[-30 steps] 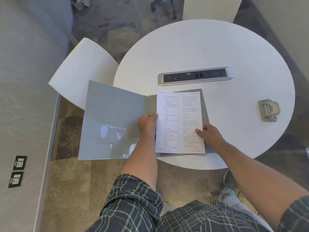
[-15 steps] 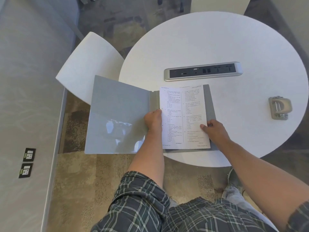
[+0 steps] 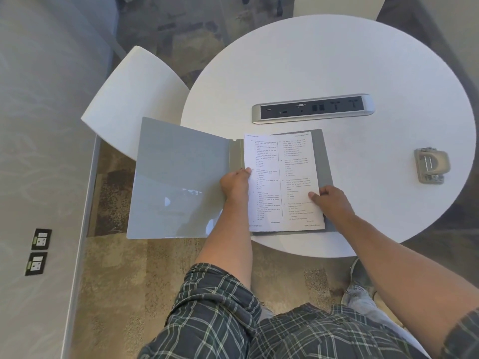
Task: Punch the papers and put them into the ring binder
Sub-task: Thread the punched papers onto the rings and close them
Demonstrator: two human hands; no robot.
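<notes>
**Printed papers lie in the open binder under both hands**

The grey ring binder lies open at the near left edge of the round white table. Its left cover hangs out past the table's edge over the floor, while its right cover rests flat on the tabletop. The papers, printed in two columns of small text, lie on the right cover with their left margin against the spine.

The left hand rests at the papers' left margin, by the spine, with fingers curled and the fingertips touching the sheet's edge; whether it pinches the sheet or only presses it cannot be told. The right hand lies on the papers' right edge near the lower corner, fingers relaxed and pressing the sheet down.

The hole punch stands well apart from the binder, near the table's right edge. A power strip is set into the table's middle, just beyond the binder.
</notes>
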